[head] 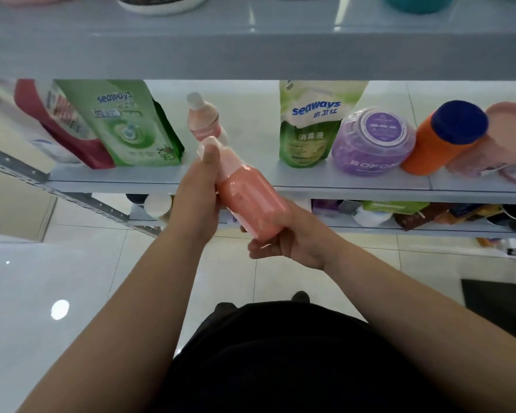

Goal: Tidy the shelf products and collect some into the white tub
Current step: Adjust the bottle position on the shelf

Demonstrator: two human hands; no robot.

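Bottle [248, 201] is held tilted in front of the shelf [340, 183], cap end toward it. Neck is gripped by the left hand [195, 201], fingers wrapped round and thumb laid against the cap; base is cupped by the right hand [289, 242], fingers curled under it. Second bottle [203, 120] is stood on the shelf just behind, between two green pouches [125, 123]; purple jar [370, 141] and orange can [441, 141] are placed further right.
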